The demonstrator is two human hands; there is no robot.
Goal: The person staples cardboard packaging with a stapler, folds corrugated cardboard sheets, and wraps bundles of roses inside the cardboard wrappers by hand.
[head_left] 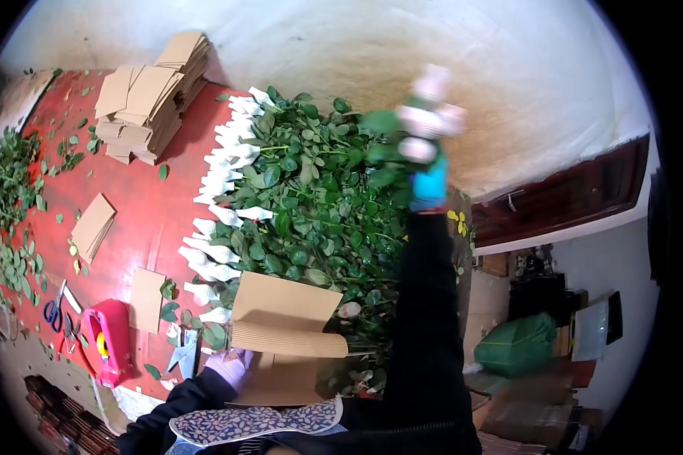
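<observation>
At the right side of the heap of green leafy stems (326, 205), the blue-gloved right hand (430, 186) grips blurred pale-pink roses (422, 121). At the heap's near edge, the lavender-gloved left hand (230, 369) meets brown corrugated cardboard (288, 340); I cannot tell its grip.

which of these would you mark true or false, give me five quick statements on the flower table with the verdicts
1. The right hand holds pale pink flowers. True.
2. The left hand is raised beside those flowers. False: it is low, at the corrugated cardboard.
3. The blue-handled scissors lie on the red table. True.
4. The tape dispenser is green. False: it is pink.
5. In the picture, the cardboard stack stands to the right of the leafy stems. False: it stands to their left.
</observation>
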